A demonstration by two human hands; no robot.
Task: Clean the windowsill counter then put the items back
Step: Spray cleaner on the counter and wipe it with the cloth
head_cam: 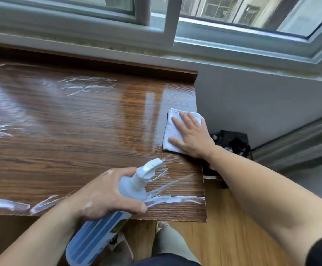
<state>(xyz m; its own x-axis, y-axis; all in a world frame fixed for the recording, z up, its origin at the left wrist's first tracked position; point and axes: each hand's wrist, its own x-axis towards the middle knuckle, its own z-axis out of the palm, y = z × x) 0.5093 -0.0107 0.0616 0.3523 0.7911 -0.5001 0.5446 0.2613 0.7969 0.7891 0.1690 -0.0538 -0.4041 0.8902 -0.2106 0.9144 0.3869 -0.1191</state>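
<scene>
One spray bottle [106, 214] sits gripped in the left hand's [106, 194] curled fingers; one cloth [177, 129] lies under the right hand's [191, 137] flat, spread fingers on the counter [70, 121].

The middle of the spray bottle [98, 237] is being covered by the left grip [106, 194], its base is being cut off by the bottom edge, and its label is being blurred beyond reading. Part of the cloth [172, 129] is being hidden under the right grip [191, 137]. An unidentifiable black object [233, 143] beyond the right end of the table [70, 121] is being partly masked by the right forearm [252, 179].
</scene>
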